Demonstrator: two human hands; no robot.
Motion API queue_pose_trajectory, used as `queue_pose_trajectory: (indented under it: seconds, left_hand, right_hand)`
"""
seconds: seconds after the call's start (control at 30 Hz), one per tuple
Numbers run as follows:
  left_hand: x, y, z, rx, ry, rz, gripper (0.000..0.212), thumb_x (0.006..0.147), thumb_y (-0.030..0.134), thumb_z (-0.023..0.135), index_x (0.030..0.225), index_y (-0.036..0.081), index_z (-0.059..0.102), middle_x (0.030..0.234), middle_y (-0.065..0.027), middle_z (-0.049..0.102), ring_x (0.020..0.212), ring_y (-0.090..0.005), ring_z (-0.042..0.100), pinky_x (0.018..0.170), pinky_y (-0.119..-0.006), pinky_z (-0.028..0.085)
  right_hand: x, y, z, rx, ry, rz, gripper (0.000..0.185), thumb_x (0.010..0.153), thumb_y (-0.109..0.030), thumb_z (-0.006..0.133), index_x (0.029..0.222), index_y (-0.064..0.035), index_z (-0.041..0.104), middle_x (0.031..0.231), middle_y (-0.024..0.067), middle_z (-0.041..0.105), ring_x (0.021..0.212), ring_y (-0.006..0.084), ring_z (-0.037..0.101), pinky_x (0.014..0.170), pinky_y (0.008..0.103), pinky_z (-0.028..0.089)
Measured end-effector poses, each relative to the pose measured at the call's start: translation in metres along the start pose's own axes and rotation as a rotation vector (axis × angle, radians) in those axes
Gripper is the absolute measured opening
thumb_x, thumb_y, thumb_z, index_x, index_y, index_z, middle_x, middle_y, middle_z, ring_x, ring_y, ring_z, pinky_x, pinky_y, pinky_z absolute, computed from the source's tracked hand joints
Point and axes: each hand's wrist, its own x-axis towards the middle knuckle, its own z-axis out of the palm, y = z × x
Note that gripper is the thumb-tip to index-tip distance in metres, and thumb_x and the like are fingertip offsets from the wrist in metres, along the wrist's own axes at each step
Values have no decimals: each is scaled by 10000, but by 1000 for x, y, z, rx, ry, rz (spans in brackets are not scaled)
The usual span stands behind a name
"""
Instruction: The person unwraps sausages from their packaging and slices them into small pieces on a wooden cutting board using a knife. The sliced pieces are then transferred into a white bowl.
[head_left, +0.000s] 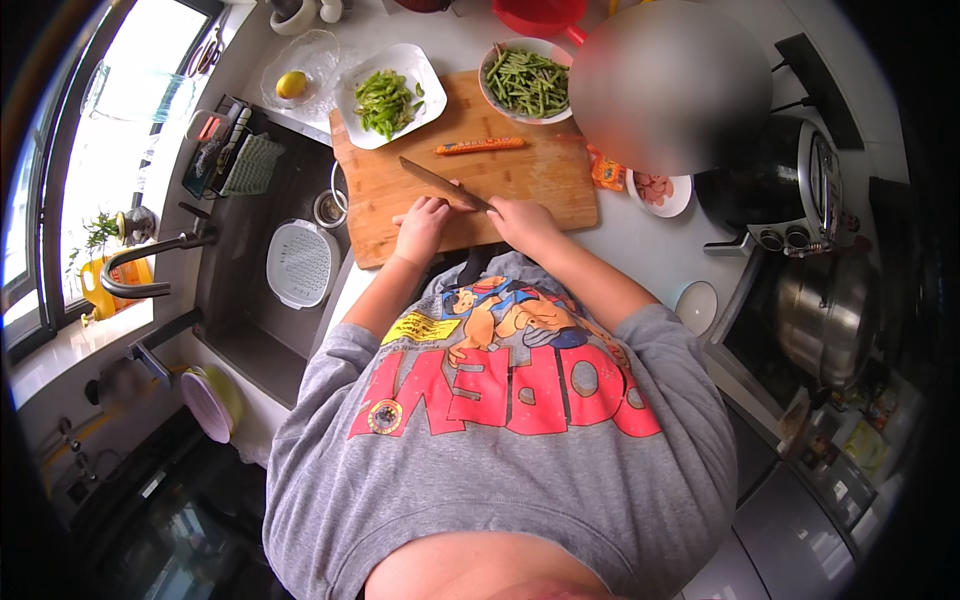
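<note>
My right hand (521, 221) grips the handle of a kitchen knife (435, 180), whose long blade slants up and left over the wooden cutting board (555, 180). Beside the blade, my left hand (424, 229) presses down near the board's front edge with its fingers bent. A pale pink end of what looks like a peeled sausage (398, 220) sticks out left of that hand; the fingers hide most of it. Farther back on the board lies a sausage in an orange wrapper (480, 146). Sliced pink sausage (654, 189) fills part of a small white bowl (681, 196) at the right.
A white square dish (431, 82) of sliced green peppers overlaps the board's back left, and a bowl of cut green beans (527, 81) its back edge. Left is a sink (251, 300) with a white strainer basket (302, 262). A black appliance (772, 180) and steel pan (825, 322) stand right.
</note>
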Motion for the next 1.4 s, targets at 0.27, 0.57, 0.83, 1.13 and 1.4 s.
queue_pose_trajectory:
  seconds: [0.27, 0.57, 0.83, 1.13, 1.4]
  left_hand:
    - [-11, -23, 25, 83, -85, -48, 212, 689, 49, 595, 900, 37, 611, 906, -93, 593, 920, -279, 554, 815, -355, 473]
    - [0, -13, 14, -129, -185, -145, 524, 662, 381, 616, 964, -46, 588, 1041, -158, 575, 1023, -311, 513, 920, -359, 414]
    - [-7, -12, 10, 43, -74, -34, 189, 704, 65, 564, 887, 36, 601, 919, -101, 595, 938, -274, 552, 837, -353, 469]
    - [-17, -36, 42, 18, -31, -51, 239, 712, 70, 575, 943, 27, 617, 966, -117, 593, 960, -287, 549, 866, -359, 467]
    - [-2, -10, -2, -33, -272, -52, 426, 720, 259, 598, 1060, 24, 492, 1093, -114, 484, 1044, -338, 459, 901, -391, 397]
  right_hand:
    - [-22, 0, -20, 14, -59, 4, 184, 880, -262, 510, 925, -96, 577, 748, 159, 629, 716, 361, 608, 620, 481, 461]
    - [-11, 1, -5, -32, -87, 1, 178, 883, -257, 507, 941, -103, 573, 741, 151, 632, 703, 360, 610, 610, 476, 466]
    - [-8, -10, -8, 25, -12, 30, 171, 884, -247, 505, 900, -97, 585, 734, 129, 640, 691, 338, 620, 609, 462, 478]
    - [-22, -8, -25, -17, -81, -13, 154, 885, -229, 497, 895, -93, 571, 737, 139, 638, 695, 341, 619, 614, 468, 475]
    - [-4, -11, 3, -44, -47, -8, 177, 877, -243, 509, 904, -81, 576, 740, 147, 636, 725, 344, 622, 630, 468, 480]
